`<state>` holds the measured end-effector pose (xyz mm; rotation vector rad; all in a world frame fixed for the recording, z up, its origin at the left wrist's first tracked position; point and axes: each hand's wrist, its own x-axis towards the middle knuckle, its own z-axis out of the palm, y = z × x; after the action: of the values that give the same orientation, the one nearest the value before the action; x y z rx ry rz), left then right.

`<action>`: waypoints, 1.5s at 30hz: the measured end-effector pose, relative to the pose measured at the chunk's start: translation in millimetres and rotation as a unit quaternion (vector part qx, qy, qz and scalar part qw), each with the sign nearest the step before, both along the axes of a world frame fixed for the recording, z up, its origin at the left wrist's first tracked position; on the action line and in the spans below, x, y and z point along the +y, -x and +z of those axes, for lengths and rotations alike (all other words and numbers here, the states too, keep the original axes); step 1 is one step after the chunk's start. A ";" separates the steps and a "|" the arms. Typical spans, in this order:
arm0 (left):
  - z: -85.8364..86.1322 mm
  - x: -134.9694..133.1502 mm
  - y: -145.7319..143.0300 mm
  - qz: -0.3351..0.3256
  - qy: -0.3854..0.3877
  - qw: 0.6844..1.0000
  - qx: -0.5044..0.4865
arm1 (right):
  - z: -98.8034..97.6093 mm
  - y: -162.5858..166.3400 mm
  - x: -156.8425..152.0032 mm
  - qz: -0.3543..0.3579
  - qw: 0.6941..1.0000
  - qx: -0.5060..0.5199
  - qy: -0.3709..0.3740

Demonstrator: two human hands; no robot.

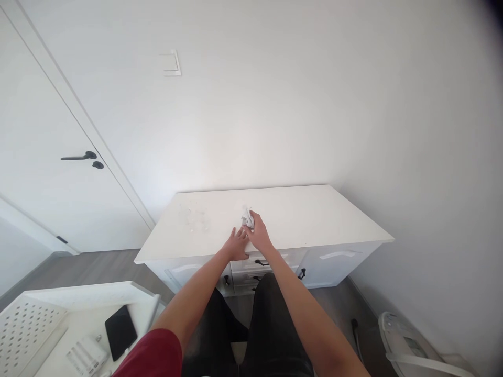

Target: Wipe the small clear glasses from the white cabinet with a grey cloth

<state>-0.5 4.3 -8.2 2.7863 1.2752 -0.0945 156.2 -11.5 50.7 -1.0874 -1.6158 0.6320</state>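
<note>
My right hand (259, 234) is out over the top of the white cabinet (314, 214), fingers curled tight around a small crumpled white wad (247, 219) — tissue or cloth, I cannot tell which. My left hand (236, 244) lies flat just beside it, fingers together and stretched out, palm down near the front edge, gripping nothing.

To do this well, I judge I should keep the wad bunched so a firm pad of it meets the surface, press evenly, and work in overlapping passes rather than dabbing. The left hand serves best as a brace, kept clear of the right one's path. A faint smudgy patch (193, 219) shows on the top to the left of my hands, well apart from the wad.

The wad itself is pale, wrinkled and irregular, poking out past my fingertips toward the wall and resting on or just above the cabinet top, about midway along its width. It looks soft and light — it would flatten under pressure and could slip from a loose grip.
</note>
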 end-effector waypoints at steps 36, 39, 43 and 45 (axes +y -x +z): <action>0.2 -3.3 2.4 0.000 -0.017 0.999 -0.043 | -25.4 17.8 28.9 0.026 0.960 0.153 0.233; 2.0 -4.8 3.5 -0.008 -0.027 0.998 -0.060 | -35.8 20.8 26.2 0.005 0.977 0.113 0.182; 4.4 -5.6 2.3 -0.004 -0.019 0.999 -0.050 | -30.8 12.7 22.0 0.034 0.989 0.088 0.112; 5.2 -5.6 1.3 0.003 -0.012 0.999 -0.039 | -20.8 5.9 18.4 0.071 0.990 0.097 0.070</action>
<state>-1.8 -1.3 -3.0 2.7761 1.2738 0.0283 150.3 6.9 29.9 -0.9841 -1.5065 0.9301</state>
